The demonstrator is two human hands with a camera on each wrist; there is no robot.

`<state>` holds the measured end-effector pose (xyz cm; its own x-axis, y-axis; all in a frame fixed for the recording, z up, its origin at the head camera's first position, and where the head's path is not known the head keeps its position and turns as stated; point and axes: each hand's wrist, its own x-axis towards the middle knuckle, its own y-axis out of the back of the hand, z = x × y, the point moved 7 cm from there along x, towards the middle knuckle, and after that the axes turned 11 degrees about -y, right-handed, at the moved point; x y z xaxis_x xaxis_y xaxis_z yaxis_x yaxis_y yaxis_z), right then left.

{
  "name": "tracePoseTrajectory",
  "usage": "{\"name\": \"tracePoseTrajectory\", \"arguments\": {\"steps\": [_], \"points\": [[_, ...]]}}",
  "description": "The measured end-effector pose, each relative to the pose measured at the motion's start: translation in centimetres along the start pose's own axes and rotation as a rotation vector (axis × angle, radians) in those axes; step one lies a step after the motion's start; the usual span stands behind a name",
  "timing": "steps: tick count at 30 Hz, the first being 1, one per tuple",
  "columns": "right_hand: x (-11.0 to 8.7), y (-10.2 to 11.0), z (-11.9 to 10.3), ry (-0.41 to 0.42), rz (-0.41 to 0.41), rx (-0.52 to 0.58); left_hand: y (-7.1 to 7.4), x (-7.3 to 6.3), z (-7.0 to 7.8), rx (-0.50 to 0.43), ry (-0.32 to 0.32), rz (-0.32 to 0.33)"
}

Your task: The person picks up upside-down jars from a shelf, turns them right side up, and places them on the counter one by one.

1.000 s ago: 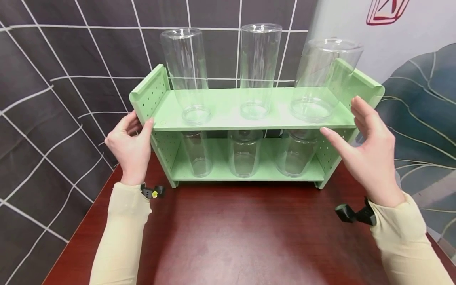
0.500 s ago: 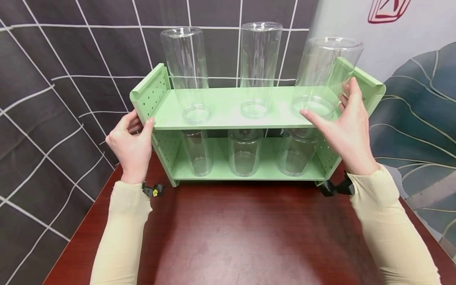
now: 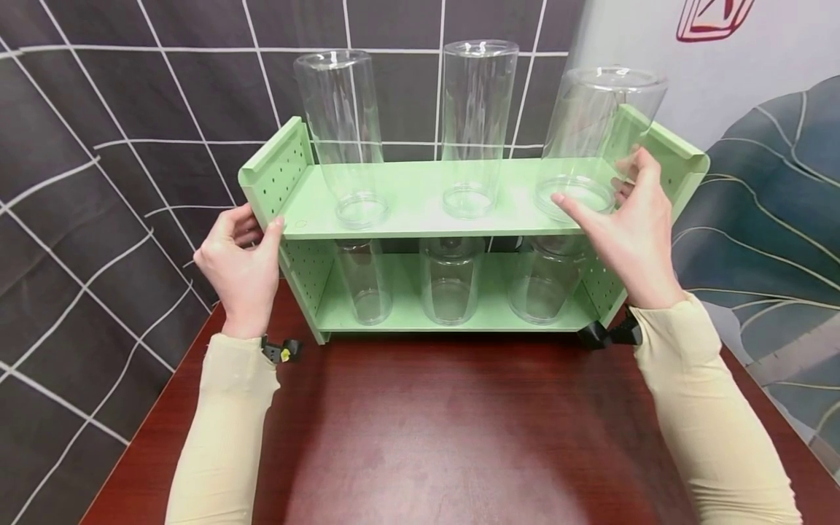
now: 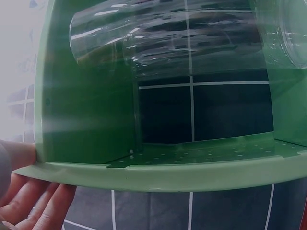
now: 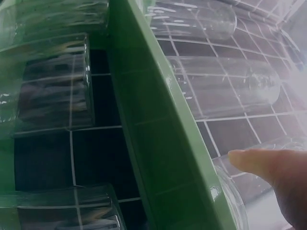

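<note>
A light green two-tier shelf rack stands on the table, with perforated side panels. My left hand grips its left side panel near the upper board, thumb on the front edge and fingers behind; the left wrist view shows these fingers on the panel's outer side. On the upper board stand three tall clear cylindrical vases. My right hand is round the lower part of the widest vase at the right end, thumb in front, fingers at its far right side. The right wrist view shows the thumb across the clear wall.
Two slimmer vases, the left vase and the middle vase, stand beside it. Below are three shorter clear containers, including the middle container. A dark gridded backdrop hangs behind. The reddish-brown table extends in front.
My right hand has moved left and inward from beside the rack's right side to the widest vase, closing round its lower part. My left hand and the rack have stayed put.
</note>
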<state>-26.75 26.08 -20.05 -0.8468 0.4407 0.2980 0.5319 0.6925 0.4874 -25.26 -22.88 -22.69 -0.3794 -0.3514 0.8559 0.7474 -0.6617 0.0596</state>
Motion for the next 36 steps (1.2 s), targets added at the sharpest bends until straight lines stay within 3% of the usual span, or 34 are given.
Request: {"name": "tracePoseTrajectory", "arguments": {"steps": [5, 14, 18, 25, 36], "points": [[0.0, 0.1, 0.1, -0.005, 0.016, 0.024, 0.0, -0.1, -0.1, -0.014, 0.028, 0.001], [0.0, 0.3, 0.3, 0.0, 0.036, 0.073, 0.0, 0.0, -0.3, 0.007, 0.009, -0.01], [-0.1, 0.4, 0.1, 0.028, 0.053, 0.056, 0.1, 0.0, -0.1, 0.009, -0.008, -0.009], [-0.8, 0.6, -0.1, 0.066, 0.093, 0.008, 0.3, 0.0, -0.2, -0.009, 0.03, 0.004], [-2.0, 1.1, 0.1, 0.144, 0.112, 0.139, 0.1, 0.1, -0.1, 0.0, 0.034, 0.0]]}}
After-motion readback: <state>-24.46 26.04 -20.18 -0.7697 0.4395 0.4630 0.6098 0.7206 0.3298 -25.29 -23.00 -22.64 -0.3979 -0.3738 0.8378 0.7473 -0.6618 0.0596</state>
